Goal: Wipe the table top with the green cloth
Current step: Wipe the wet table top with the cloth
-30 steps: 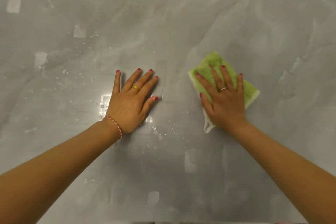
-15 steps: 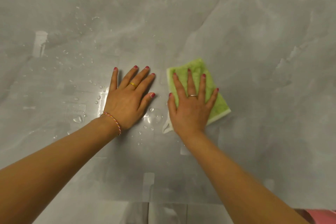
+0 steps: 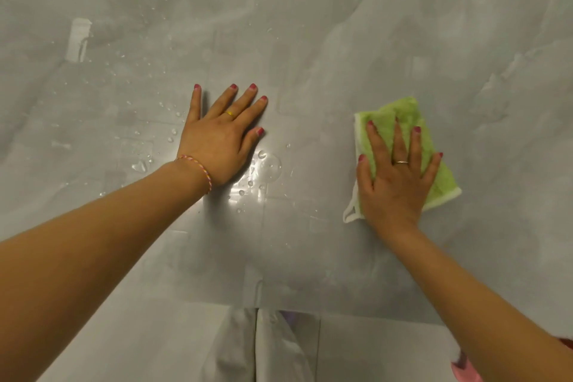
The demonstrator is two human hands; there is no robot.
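Palms down, both my hands lie flat on the grey, marble-patterned table (image 3: 356, 25). My right hand (image 3: 395, 178) presses on the green cloth (image 3: 403, 116), fingers spread and straight, so its grip is not closed around anything; the cloth is simply pinned under the palm and fingers. A ring (image 3: 402, 161) sits on one finger of that hand. Folded into a rough rectangle, the cloth lies on the right side of the table, its far end showing beyond my fingertips and its right edge and near right corner sticking out past the hand. A white hem runs along its left side, and a white loop (image 3: 350, 212) pokes out by my wrist.

My left hand (image 3: 218, 141) rests on the bare table well apart from the cloth, fingers extended, holding nothing. It wears a gold ring (image 3: 229, 113), and a braided bracelet (image 3: 198, 171) circles the wrist. Water droplets (image 3: 263, 164) glisten just beside the thumb side of this hand, and smaller drops (image 3: 145, 161) are scattered to its left and farther up the table.
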